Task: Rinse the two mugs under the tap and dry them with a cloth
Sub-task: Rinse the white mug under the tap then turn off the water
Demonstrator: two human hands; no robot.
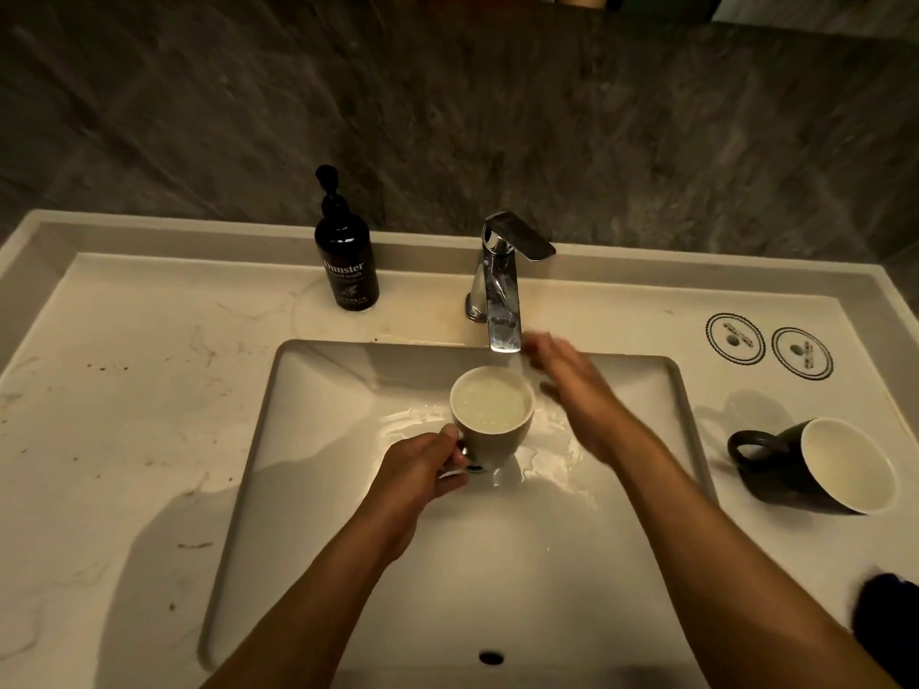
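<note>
We see the scene in dim, warm yellow light from above. Glare glints on the wet sink (348, 390) between the hands and on the tap (502, 300) beyond them. The right hand (572, 390) is motion-blurred. Our arms cast broad shadows leftward. Straight edges bow toward the corners.

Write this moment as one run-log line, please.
left hand: holds full mug under tap | right hand: free | second mug: on its side

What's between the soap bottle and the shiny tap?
Nothing: in the head view, only bare counter lies between the soap bottle and the tap.
</note>
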